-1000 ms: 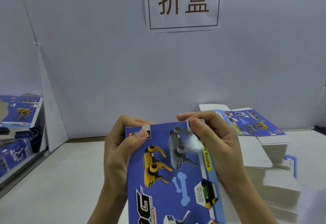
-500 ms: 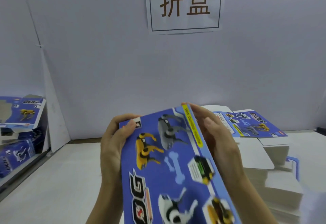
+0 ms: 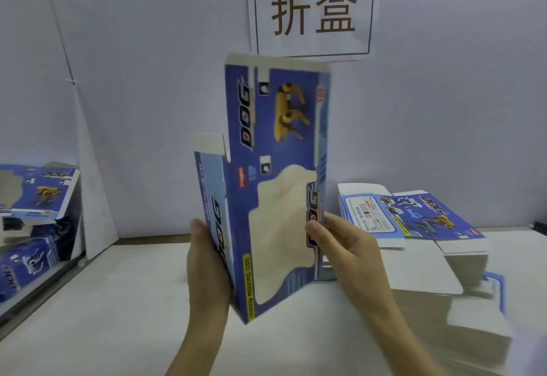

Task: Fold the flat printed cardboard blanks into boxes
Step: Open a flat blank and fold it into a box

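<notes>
Blank (image 3: 275,186) now upright (earlier flat, face-up)

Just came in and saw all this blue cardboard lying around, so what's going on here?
A person is folding printed blanks into boxes. The left hand and right hand hold one blue box blank upright above the table, gripping its two side edges; it is partly opened. A stack of flat blanks waits on the right, and finished boxes sit at the left.

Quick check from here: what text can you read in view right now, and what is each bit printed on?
"折盒": white paper sign on the wall.
"DOG": upright blue printed cardboard blank held in both hands.
"DOG": top blank of the flat stack at right.
"DOG": folded blue box at left.
Smaller print everywhere: too blurred to read.
</notes>
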